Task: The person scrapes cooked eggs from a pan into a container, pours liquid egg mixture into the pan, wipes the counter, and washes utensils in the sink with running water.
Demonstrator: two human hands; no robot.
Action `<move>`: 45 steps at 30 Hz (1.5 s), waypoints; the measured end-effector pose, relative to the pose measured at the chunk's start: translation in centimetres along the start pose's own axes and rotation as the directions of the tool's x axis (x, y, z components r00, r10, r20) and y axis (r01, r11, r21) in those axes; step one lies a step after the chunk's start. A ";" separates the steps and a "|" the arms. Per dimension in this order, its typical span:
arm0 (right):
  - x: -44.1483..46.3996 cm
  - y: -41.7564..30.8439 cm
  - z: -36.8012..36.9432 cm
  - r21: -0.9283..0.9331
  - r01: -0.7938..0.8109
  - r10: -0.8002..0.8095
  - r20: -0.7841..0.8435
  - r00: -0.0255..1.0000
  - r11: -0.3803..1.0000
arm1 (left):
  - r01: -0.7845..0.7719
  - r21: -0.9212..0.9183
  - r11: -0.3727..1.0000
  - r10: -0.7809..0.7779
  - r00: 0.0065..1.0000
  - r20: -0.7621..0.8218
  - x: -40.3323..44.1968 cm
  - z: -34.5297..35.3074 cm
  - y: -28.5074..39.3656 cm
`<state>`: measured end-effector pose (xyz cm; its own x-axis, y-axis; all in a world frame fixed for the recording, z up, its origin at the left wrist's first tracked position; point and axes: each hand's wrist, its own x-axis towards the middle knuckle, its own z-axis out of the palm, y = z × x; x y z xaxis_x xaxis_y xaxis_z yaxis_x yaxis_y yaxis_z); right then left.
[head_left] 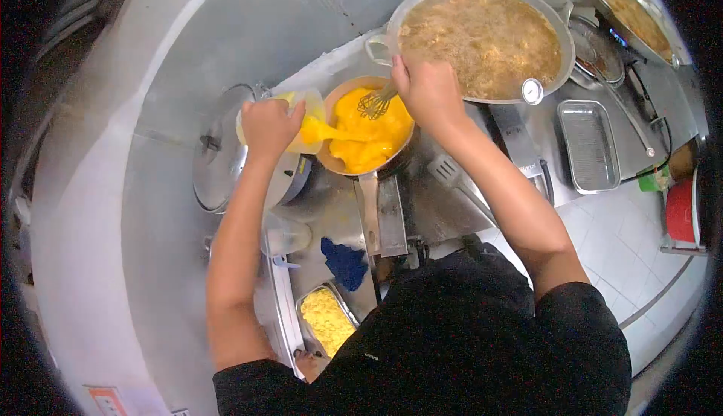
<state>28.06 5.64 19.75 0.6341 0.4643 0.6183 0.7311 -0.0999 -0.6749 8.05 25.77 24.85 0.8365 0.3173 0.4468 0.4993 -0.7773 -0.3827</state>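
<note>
Left of the round, tan-lined frying pan [333, 161], the left hand [269, 126] had its fingers wrapped around a translucent plastic jug [313, 102], tilted so that thick yellow liquid [365, 151] ran into the pan, where more lay pooled. Below and left of the pan, a rectangular metal tray [346, 304] held crumbly yellow food. In the pan stood a wire whisk [374, 106], its handle gripped by the right hand's [431, 94] fingers. Pouring while whisking seemed the step in hand; the next move called for a steady tilt and even stirring. Right of the pan, a large silver two-handled pot [393, 33] held bubbling brown liquid; farther right lay a rectangular steel tray [590, 149].
</note>
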 end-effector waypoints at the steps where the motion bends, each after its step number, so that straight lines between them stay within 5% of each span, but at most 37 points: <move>1: -0.3 0.2 -0.4 0.035 0.000 0.001 -0.035 0.999 0.999 | -0.011 -0.041 0.999 0.010 1.000 -0.006 0.4 -0.3 -0.2; 9: -2.9 1.1 3.3 0.388 0.222 -0.062 -0.384 0.921 0.895 | -0.026 -0.298 0.954 0.037 0.999 0.032 2.6 1.7 -3.3; 11: -3.4 1.5 5.6 0.242 0.438 -0.352 -0.328 0.877 0.865 | 0.020 -0.327 0.945 -0.001 0.998 0.057 2.6 1.9 -3.0; 14: -5.3 2.3 10.9 0.237 0.293 -0.317 0.070 0.946 0.926 | 0.177 -0.424 0.888 -0.105 0.976 0.189 3.0 2.6 -2.5; 15: -5.2 2.2 11.1 0.259 0.144 -0.214 0.266 0.940 0.955 | 0.087 -0.390 0.917 -0.040 0.991 0.127 3.3 2.3 -1.9; 17: -5.2 1.7 11.8 0.223 -0.147 -0.029 0.633 0.774 0.964 | -0.071 -0.301 0.951 0.077 0.997 0.009 3.3 1.9 -0.7; 18: -5.2 2.1 11.4 0.282 -0.255 -0.007 0.684 0.730 0.925 | -0.064 -0.327 0.943 0.074 0.997 0.018 3.2 1.9 -0.2; 21: -4.0 3.8 8.0 0.360 -0.634 0.132 0.793 0.594 0.685 | 0.028 -0.371 0.928 -0.002 0.998 0.070 2.6 2.4 -0.7; 23: -3.4 3.9 6.1 0.325 -0.884 0.364 0.821 0.440 0.334 | 0.172 -0.361 0.916 -0.123 0.980 0.153 1.6 3.8 -1.8; 25: -4.0 4.8 6.2 0.470 -0.485 0.113 0.622 0.775 0.737 | 0.250 -0.380 0.890 -0.169 0.957 0.234 1.6 3.2 -1.4; 26: -4.3 5.4 6.2 0.486 -0.207 -0.076 0.501 0.862 0.849 | 0.287 -0.390 0.875 -0.190 0.944 0.269 1.9 2.9 -1.0; 27: -4.5 5.6 5.5 0.546 -0.017 -0.289 0.469 0.834 0.838 | 0.163 -0.381 0.910 -0.093 0.976 0.195 2.3 2.6 -0.7; 30: -3.5 6.3 2.5 0.280 0.181 -0.327 0.664 0.673 0.943 | -0.098 -0.279 0.955 0.131 0.986 0.102 2.3 1.9 -0.1; 32: -3.0 6.9 2.8 0.244 0.203 -0.311 0.594 0.741 0.948 | -0.138 -0.188 0.972 0.175 0.965 0.196 2.0 1.8 0.5; 36: -3.2 5.9 5.2 0.299 0.209 -0.333 0.459 0.824 0.931 | -0.167 -0.221 0.961 0.194 0.975 0.106 2.6 2.1 2.2; 41: -3.3 6.3 2.2 0.118 0.302 -0.308 0.619 0.722 0.946 | -0.192 -0.134 0.972 0.213 0.962 0.173 2.3 1.8 1.1; 45: -1.1 2.8 1.3 0.017 0.335 -0.267 0.642 0.718 0.942 | -0.006 -0.143 0.990 0.026 0.989 0.144 -0.7 3.4 -0.3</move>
<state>29.08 5.96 16.65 0.0987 0.9256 0.3654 0.8971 0.0761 -0.4352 8.10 27.67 21.90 0.8731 0.3715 0.3156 0.4571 -0.8489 -0.2654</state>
